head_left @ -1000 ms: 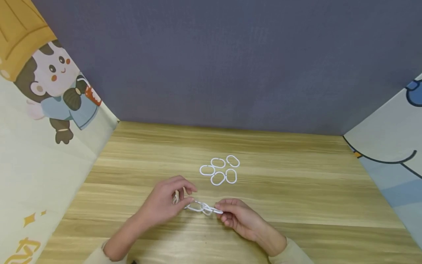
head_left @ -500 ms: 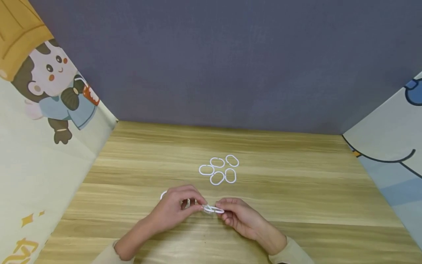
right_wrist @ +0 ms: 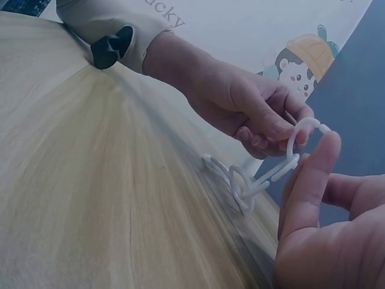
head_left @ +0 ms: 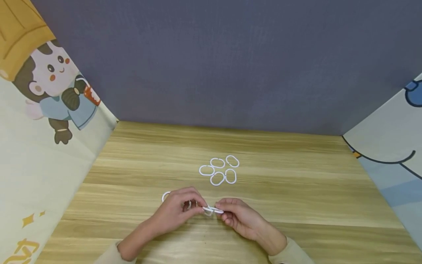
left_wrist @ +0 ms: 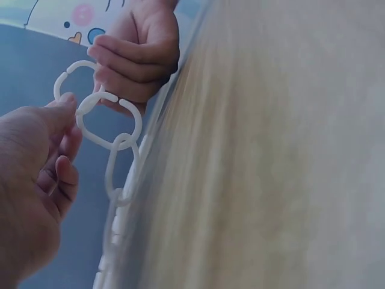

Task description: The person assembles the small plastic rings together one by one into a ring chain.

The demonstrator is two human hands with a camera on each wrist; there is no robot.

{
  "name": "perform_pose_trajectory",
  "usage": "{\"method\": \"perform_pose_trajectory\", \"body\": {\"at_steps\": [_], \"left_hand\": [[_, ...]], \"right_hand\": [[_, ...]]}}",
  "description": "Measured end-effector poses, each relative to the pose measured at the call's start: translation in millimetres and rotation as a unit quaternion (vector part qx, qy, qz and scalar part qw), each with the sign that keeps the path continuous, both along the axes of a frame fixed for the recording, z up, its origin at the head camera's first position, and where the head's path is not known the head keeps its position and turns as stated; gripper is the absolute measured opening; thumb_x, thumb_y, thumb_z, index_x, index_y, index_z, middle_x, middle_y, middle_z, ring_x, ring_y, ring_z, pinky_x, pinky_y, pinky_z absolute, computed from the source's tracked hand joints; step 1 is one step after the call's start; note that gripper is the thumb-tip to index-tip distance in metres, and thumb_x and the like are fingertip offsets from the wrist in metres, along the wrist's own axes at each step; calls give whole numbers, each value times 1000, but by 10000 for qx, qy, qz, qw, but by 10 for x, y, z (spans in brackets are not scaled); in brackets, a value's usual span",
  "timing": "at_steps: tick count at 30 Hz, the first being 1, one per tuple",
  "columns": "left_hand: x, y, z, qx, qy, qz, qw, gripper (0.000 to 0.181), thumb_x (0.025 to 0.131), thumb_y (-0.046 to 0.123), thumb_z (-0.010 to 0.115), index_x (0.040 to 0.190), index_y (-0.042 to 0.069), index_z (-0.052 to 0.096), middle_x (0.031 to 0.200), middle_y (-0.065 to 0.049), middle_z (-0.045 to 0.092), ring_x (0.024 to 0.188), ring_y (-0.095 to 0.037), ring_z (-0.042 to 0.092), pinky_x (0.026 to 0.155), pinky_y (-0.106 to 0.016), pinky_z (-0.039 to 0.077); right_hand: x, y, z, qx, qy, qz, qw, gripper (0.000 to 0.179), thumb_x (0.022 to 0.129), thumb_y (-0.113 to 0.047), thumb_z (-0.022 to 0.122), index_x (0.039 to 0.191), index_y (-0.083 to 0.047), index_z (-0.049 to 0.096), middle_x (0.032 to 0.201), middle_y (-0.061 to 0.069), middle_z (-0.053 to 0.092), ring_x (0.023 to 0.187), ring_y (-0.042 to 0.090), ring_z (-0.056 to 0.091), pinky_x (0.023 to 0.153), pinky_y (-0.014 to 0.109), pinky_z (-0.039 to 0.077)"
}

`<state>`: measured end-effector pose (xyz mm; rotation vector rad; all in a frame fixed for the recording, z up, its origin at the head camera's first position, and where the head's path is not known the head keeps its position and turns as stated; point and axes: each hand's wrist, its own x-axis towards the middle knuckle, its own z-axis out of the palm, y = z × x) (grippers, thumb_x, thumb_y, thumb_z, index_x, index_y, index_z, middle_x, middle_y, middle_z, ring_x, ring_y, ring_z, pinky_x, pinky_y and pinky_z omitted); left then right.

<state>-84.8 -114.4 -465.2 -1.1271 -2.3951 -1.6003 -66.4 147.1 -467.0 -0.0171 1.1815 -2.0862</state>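
Wooden table (head_left: 296,190) | five loose rings (head_left: 218,170) beyond | left hand (head_left: 176,211), right hand (head_left: 239,216) pinch ring chain (head_left: 211,210)

You can read little here. On the pale side panel (right_wrist: 252,24) in your right wrist view, the letters "ucky" show, cut off at the top edge. The yellow characters on the left panel (head_left: 23,249) in your head view are too cropped to read.

The chain (head_left: 211,210) and the loose rings (head_left: 219,170) at 12 o'clock from it look like smooth white plastic with a soft shine. The tabletop (head_left: 296,190) is pale wood with streaky grain. The sleeve (right_wrist: 105,24) is soft beige cloth. The back wall (head_left: 230,62) is flat, dull grey.
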Motion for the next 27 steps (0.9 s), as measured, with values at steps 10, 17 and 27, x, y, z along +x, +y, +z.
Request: {"method": "perform_pose_trajectory", "body": {"at_steps": [10, 17, 27], "left_hand": [[33, -11, -99, 102, -363, 179, 9991, 15, 95, 13, 88, 101, 24, 80, 90, 13, 71, 76, 0, 60, 58, -22, 53], [37, -29, -158, 325, -741, 279, 9963, 16, 95, 12, 88, 102, 23, 80, 89, 11, 71, 74, -3, 61, 59, -23, 53], [16, -34, -207, 388, -1096, 434, 9923, 11, 94, 14, 88, 102, 17, 81, 86, 6, 71, 73, -4, 59, 60, -21, 51]], "right_hand": [[-12, 9, 4, 811, 287, -178, 9961, 16, 111, -7, 59, 97, -9, 68, 81, -5, 71, 64, -3, 65, 60, 11, 56], [-51, 59, 20, 1310, 578, -504, 9884, 11, 109, -9, 62, 100, -8, 67, 86, -2, 68, 65, 0, 62, 58, 14, 55], [-210, 209, 79, 1889, 1122, -850, 9719, 5, 109, -8, 64, 104, -4, 64, 87, -1, 68, 67, 5, 60, 58, 17, 51]]}}
